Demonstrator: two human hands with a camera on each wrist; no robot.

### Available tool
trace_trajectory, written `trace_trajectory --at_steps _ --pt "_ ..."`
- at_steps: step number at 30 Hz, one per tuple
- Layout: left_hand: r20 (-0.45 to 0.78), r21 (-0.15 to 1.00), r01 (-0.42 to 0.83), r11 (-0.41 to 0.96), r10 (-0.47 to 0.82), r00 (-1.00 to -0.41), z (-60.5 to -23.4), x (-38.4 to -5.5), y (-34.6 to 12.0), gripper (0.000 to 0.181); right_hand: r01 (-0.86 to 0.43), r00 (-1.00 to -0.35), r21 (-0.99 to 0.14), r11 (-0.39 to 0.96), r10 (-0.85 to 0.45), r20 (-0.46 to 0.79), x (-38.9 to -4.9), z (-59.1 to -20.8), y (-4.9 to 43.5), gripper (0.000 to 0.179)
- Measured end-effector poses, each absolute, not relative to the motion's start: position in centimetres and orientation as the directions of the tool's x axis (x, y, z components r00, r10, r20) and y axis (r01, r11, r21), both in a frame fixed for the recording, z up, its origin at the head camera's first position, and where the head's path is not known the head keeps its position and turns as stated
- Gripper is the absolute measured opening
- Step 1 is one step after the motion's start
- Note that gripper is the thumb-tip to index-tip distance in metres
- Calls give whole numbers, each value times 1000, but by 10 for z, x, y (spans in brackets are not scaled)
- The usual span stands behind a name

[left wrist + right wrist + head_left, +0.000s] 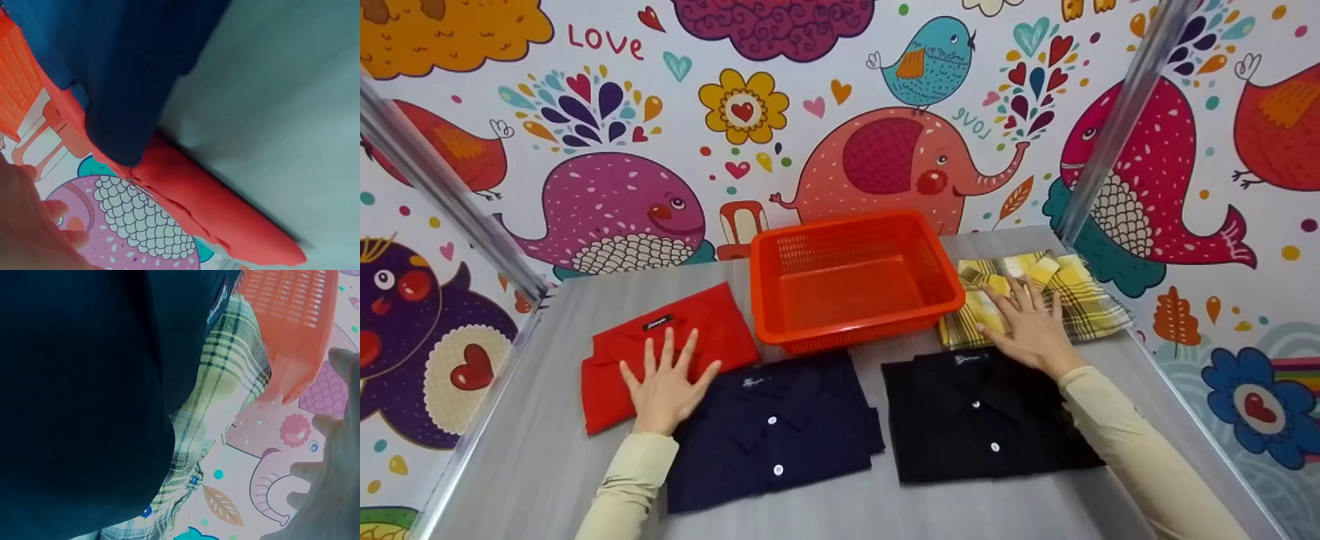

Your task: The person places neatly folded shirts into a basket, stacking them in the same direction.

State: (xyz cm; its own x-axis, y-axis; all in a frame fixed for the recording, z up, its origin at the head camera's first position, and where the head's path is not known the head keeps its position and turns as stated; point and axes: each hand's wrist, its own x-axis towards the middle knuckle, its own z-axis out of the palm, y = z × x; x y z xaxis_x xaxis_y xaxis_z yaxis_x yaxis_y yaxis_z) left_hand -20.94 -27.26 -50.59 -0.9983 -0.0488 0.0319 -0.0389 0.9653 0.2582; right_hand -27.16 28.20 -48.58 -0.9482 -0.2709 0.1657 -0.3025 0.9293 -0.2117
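My left hand (666,384), fingers spread, hovers over the near part of a folded red shirt (706,322). Beside it lies a folded navy shirt (810,450) with white buttons. My right hand (1031,324) is also spread, over a folded yellow plaid shirt (1087,300) at the right. Below that hand lies a folded black shirt (945,435). In the left wrist view, the hand (34,219) stands apart from the red cloth (208,208). The right wrist view shows the hand (332,455) with straight fingers, holding nothing, away from the plaid cloth (219,377).
An orange plastic basket (761,300) with perforated walls stands at the back middle of the grey table (540,450), between the red and plaid shirts. Metal posts (1117,127) rise at the table's back corners. A wall with cartoon animals (622,195) closes off the back.
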Motion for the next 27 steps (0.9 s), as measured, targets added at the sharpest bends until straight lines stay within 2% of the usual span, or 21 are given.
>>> trace_trajectory --at_steps 11,17,24,27 --pt "-29 260 -56 964 -50 -998 -518 -183 -282 84 -411 -902 -211 887 -362 235 -251 -494 269 63" --pt "-123 262 -124 957 -95 -988 -519 -167 -285 84 -461 -879 -166 872 -423 221 -240 -500 254 60" --pt "-164 276 -211 938 -171 -972 -521 -149 -287 83 -544 -832 -129 829 -513 210 -229 -508 229 54" --pt "-164 265 -217 940 -178 -970 -521 -143 -288 75 -585 -805 -132 800 -553 216 -225 -512 216 48"
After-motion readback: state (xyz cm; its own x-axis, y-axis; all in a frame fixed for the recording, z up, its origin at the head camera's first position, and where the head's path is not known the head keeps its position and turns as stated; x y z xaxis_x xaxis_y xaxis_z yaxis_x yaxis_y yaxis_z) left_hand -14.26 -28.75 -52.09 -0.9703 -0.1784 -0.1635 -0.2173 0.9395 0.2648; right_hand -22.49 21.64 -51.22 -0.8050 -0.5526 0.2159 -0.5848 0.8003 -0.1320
